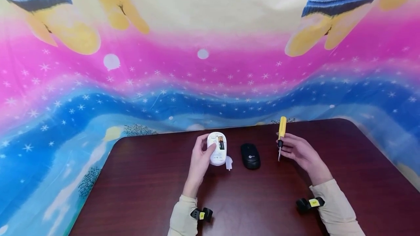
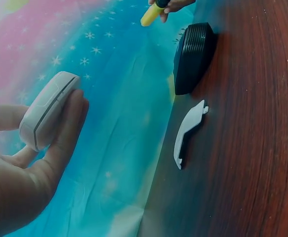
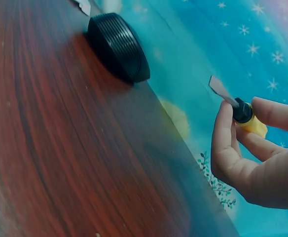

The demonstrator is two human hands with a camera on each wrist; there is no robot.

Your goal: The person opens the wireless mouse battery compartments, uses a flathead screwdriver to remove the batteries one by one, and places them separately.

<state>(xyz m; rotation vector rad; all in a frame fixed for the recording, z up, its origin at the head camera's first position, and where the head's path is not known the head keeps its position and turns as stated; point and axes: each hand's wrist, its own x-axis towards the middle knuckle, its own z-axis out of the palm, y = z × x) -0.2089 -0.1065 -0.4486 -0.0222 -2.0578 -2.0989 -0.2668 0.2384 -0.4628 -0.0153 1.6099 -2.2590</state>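
My left hand (image 1: 201, 156) grips a white computer mouse (image 1: 214, 158), its underside facing me and its battery bay uncovered. Inside the bay a dark battery (image 1: 221, 143) shows. The left wrist view has the mouse edge-on between thumb and fingers, raised off the table. A small white battery cover (image 2: 189, 129) lies on the table just right of that hand. In my right hand (image 1: 303, 153) is a flat-blade screwdriver (image 1: 282, 128), pinched near its black collar, yellow handle up and metal blade down. Its wide flat tip (image 3: 218, 87) shows in the right wrist view.
A black computer mouse (image 1: 250, 155) rests on the dark wooden table (image 1: 144, 192) between the two hands. Behind the table's far edge hangs a pink and blue patterned cloth (image 1: 183, 75). Dark straps (image 1: 310, 204) with yellow labels circle both wrists.
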